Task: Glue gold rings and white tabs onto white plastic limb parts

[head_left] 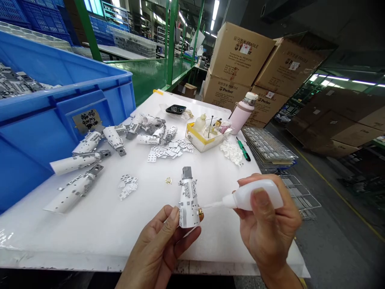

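Note:
My left hand (164,241) grips a white and grey conical model part (189,200) by its wide lower end, its narrow grey tip pointing away from me. Raised grey lattice details show on its upper face. In my right hand (267,224) is a white squeeze bottle (255,196), its thin nozzle aimed left at the part's right side, close to a small gold piece there. Whether the nozzle tip touches the surface I cannot tell. A small gold ring (168,181) lies on the table beyond my left hand, with small white flat pieces (128,186) to its left.
Several similar conical parts (76,188) lie at left beside a blue crate (99,96). More white pieces (171,150), a yellow-rimmed tray (204,143), crumpled tissue (231,153), a green cutter (243,149) and a pink bottle (242,113) sit farther back. Stacked trays (267,146) stand right of the table.

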A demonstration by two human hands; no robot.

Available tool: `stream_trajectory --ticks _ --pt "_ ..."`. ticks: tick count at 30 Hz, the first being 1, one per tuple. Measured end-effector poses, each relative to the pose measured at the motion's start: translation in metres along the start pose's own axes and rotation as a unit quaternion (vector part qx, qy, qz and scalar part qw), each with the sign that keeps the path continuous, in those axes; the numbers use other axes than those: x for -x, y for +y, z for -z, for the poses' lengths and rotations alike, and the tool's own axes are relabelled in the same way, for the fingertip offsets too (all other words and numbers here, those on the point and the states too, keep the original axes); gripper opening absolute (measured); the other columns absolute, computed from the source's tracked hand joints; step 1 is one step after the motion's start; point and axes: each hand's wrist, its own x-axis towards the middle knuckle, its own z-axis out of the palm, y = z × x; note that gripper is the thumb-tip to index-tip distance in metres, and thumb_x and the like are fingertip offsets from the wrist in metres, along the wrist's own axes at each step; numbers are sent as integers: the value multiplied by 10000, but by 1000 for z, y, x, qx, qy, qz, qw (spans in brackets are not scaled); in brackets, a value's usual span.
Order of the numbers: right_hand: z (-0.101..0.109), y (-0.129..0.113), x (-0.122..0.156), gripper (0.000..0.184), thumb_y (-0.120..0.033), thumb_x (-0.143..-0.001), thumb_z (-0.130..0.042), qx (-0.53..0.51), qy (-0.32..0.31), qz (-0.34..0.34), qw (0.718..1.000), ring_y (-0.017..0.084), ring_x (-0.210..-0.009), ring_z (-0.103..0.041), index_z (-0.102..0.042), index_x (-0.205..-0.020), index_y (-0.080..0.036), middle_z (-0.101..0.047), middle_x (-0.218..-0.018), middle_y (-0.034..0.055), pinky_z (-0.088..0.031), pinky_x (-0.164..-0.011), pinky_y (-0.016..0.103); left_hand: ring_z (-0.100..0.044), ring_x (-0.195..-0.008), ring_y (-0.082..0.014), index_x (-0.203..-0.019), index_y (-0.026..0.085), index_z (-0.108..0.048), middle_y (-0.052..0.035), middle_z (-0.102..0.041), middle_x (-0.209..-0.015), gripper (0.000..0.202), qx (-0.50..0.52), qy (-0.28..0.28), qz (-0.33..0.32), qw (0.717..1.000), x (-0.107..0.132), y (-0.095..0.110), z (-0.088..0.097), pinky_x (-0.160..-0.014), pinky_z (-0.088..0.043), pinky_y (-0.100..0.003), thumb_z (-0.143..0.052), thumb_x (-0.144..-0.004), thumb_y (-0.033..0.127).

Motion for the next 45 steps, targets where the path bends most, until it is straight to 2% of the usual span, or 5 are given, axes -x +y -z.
stream_trajectory --ticks 8,21,33,39,45 --pt "1 -4 1 218 -470 -862 -626 11 -18 -24 999 154 -624 -479 -632 -867 -252 -523 -813 32 -407 -467 263 -648 -1076 -271 -863 196 -686 -82 -729 -1039 260 -12 9 25 1000 2 2 0 -928 -553 -376 -725 -776 438" --pt "-1 2 -2 192 -370 -876 -620 22 -5 77 997 124 -563 -505 -644 -843 -183 -554 -776 30 -387 -424 228 -666 -992 -253 -876 153 -670 -115 -727 -1018 228 -3 -3 -5 1000 2 0 0 -949 -542 -420 -692 -820 373" --pt "-1 2 -1 196 -378 -871 -622 22 8 77 997 118 -557 -510 -657 -824 -191 -563 -780 22 -409 -430 228 -648 -1066 -283 -881 154 -681 -134 -713 -1086 238 -1 7 11 1000 0 -1 -1 -935 -550 -399 -712 -802 377" --pt "-1 3 1 187 -380 -878 -625 -4 18 64 998 108 -558 -501 -667 -842 -202 -556 -765 10 -402 -412 203 -660 -996 -260 -862 144 -673 -117 -719 -1000 199 17 -8 -14 1000 0 -1 -1 -953 -541 -442 -698 -819 337" --pt "5 2 4 186 -378 -875 -633 17 13 88 996 145 -692 -527 -677 -838 -201 -581 -786 30 -467 -519 220 -661 -911 -227 -836 152 -675 -97 -712 -943 183 20 -17 -27 999 0 -2 -3 -946 -540 -458 -687 -827 335"
